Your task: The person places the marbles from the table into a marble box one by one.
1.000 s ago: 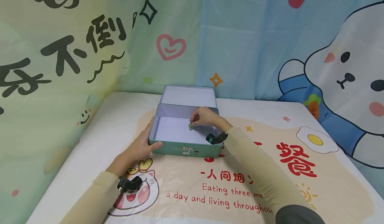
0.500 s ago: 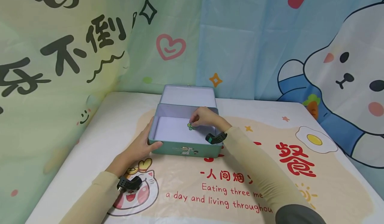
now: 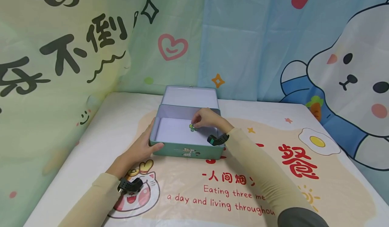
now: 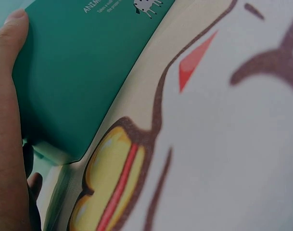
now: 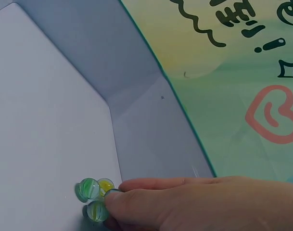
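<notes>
The fingers (image 5: 136, 204) of our right hand (image 3: 206, 117) reach down into the box (image 3: 209, 152) with their tips drawn together; we cannot tell whether anything is pinched between them. Right at the tips, from the right wrist view, we count three marbles on the white floor: a green marble (image 5: 90, 188) at 10 o'clock from the fingertips, a yellow marble (image 5: 106, 186) near 12 and partly covered, and a striped marble (image 5: 96, 211) between 7 and 8. From the head view we see this little cluster near the middle of the box, a touch toward 3 o'clock. Our left hand (image 3: 143, 147) grips the box at its 8 o'clock corner, thumb laid on the front wall, the other fingers round the side and mostly hidden from us. The lid (image 3: 189, 97) is tipped back at 12 o'clock, its pale inside facing us. Beige sleeves (image 3: 261, 166) come in from 4 and 8 o'clock, each with a dark strap (image 3: 218, 140) at the wrist. The box sits on a printed cloth (image 3: 130, 102), with a cartoon cat (image 3: 143, 203) between 7 and 8 o'clock, red lettering (image 3: 228, 178) toward 5 and a fried egg (image 3: 317, 141) at 3.
</notes>
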`<state>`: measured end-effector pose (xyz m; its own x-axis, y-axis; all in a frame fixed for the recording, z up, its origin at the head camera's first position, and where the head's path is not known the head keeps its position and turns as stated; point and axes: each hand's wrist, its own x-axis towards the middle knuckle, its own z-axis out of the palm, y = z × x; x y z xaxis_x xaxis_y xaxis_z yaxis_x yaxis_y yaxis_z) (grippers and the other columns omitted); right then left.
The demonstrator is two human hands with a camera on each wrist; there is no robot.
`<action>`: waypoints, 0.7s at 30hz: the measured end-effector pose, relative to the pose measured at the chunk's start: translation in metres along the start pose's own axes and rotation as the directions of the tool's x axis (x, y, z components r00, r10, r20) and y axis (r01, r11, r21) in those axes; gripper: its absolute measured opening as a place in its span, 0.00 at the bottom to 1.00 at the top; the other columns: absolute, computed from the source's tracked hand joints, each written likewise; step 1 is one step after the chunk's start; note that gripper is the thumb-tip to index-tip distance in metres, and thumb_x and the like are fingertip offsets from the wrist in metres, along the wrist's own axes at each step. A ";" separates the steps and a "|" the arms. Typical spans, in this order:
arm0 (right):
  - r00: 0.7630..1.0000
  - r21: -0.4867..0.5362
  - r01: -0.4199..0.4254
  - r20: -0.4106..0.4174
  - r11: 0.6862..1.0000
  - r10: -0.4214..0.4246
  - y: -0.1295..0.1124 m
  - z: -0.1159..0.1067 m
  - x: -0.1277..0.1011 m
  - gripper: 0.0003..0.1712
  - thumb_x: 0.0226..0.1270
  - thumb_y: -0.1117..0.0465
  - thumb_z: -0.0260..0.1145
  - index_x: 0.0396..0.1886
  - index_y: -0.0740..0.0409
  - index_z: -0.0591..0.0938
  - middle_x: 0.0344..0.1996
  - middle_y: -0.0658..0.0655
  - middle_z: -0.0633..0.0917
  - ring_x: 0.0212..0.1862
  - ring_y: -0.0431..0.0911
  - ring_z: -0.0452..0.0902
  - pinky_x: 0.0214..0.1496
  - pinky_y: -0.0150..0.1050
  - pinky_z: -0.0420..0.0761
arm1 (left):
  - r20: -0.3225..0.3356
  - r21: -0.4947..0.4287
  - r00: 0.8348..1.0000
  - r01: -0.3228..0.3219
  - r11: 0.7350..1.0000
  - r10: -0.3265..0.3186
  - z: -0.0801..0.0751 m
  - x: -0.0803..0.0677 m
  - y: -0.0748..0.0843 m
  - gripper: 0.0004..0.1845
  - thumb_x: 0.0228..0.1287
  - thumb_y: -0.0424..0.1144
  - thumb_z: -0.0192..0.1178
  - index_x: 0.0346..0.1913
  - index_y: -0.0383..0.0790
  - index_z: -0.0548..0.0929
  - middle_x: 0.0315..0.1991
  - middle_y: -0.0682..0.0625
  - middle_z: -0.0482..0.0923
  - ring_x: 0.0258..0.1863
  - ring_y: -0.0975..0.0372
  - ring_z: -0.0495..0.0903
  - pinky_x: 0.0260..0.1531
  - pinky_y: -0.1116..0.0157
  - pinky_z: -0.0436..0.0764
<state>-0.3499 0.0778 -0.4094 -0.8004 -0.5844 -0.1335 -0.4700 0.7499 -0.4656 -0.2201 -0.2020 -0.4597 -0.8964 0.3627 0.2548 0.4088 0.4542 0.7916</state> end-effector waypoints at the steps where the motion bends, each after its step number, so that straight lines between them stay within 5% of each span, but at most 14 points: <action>1: 1.000 0.003 -0.004 -0.001 1.000 0.004 0.000 0.000 0.000 0.05 0.58 0.62 0.70 0.35 0.54 0.87 0.32 0.50 0.87 0.35 0.40 0.80 0.40 0.33 0.79 | 0.001 0.002 1.000 -0.002 1.000 0.002 0.000 0.000 0.000 0.55 0.59 0.57 0.61 0.76 0.54 0.32 0.77 0.41 0.40 0.73 0.45 0.48 0.67 0.39 0.52; 8: 1.000 0.000 -0.011 0.000 1.000 0.011 0.000 0.000 0.000 0.03 0.58 0.62 0.70 0.32 0.54 0.87 0.31 0.50 0.87 0.33 0.40 0.78 0.38 0.33 0.78 | 0.005 0.004 1.000 0.004 1.000 -0.004 -0.001 0.000 -0.001 0.56 0.58 0.60 0.61 0.75 0.59 0.30 0.77 0.42 0.38 0.75 0.46 0.46 0.68 0.40 0.51; 21: 1.000 0.002 -0.013 0.010 1.000 0.013 -0.001 0.000 0.000 0.02 0.58 0.63 0.69 0.31 0.55 0.87 0.30 0.50 0.87 0.32 0.40 0.77 0.38 0.33 0.77 | 0.015 -0.010 1.000 -0.010 1.000 0.010 -0.001 0.001 -0.001 0.56 0.59 0.54 0.63 0.76 0.54 0.31 0.77 0.41 0.38 0.74 0.45 0.46 0.67 0.40 0.52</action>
<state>-0.3493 0.0771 -0.4091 -0.8031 -0.5772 -0.1480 -0.4584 0.7571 -0.4655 -0.2210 -0.2032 -0.4591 -0.8894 0.3797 0.2545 0.4161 0.4420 0.7947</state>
